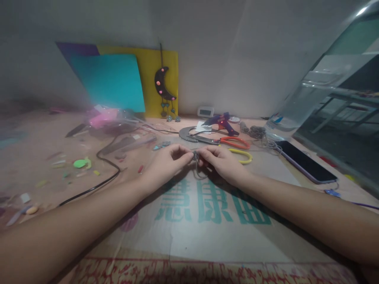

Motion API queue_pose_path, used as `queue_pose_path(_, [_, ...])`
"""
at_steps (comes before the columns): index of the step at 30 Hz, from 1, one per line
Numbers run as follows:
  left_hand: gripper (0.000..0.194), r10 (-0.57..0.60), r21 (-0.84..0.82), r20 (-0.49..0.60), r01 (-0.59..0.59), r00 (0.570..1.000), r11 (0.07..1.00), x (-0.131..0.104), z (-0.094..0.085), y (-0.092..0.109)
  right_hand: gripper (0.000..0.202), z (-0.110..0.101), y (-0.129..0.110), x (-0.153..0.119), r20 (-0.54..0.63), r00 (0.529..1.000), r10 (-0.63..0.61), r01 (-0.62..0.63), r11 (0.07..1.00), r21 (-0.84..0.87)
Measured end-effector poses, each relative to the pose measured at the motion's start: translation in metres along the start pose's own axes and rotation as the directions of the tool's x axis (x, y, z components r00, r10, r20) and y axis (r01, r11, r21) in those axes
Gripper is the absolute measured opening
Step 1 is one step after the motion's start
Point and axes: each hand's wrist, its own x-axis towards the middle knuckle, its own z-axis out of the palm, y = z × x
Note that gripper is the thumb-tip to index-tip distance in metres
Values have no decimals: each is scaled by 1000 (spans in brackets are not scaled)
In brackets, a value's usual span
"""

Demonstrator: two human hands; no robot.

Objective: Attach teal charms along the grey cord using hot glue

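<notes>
My left hand [168, 162] and my right hand [221, 161] meet over the middle of the table, fingertips nearly touching. Both pinch a thin grey cord [199, 176], whose loop hangs below the fingers. A small dark knot or bead [196, 156] shows between the fingertips, too small to make out. Just beyond my right hand lie orange-handled scissors [235, 142] and a yellow handle [246, 157], partly covered by that hand. Behind my left hand are small blue-grey charms [162, 145]. A grey crescent piece [186, 134] rests farther back, partly under the scissors.
A purple glue gun [224, 122] with a red light stands at the back, near a bundle of grey cord [257, 131]. The phone [308, 162] lies right. Left are a black cable [102, 183] and scattered scraps. A moon ornament [162, 84] hangs against yellow card [148, 59].
</notes>
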Motion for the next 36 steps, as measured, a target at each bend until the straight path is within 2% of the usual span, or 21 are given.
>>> queue_pose_path(4, [24,-2,-59,-16,1,1000,998,2,-1,-4,30,-3,3,6,-94,991,-96,104,991,80])
queue_pose_path(8, [24,-5,-80,-19,3,1000,997,4,-2,-8,26,-10,4,12,-235,941,-242,241,970,-35])
queue_pose_path(12, [24,-22,-86,-18,20,1000,996,4,-2,-9,22,-13,4,14,-217,925,-312,287,948,-138])
queue_pose_path(21, [26,-63,-94,10,64,998,994,3,-1,-7,18,-10,9,14,-167,941,-295,244,931,-271])
queue_pose_path(27, [25,-26,-83,-14,25,1000,996,5,0,-5,11,-8,11,10,-102,949,-297,259,924,-280])
queue_pose_path(32, [26,-64,-94,0,64,998,994,4,2,-5,6,-6,10,8,-110,966,-233,210,959,-190])
queue_pose_path(36, [24,-47,-74,-7,47,999,996,4,1,-6,17,-6,10,11,-98,986,-137,133,990,-44])
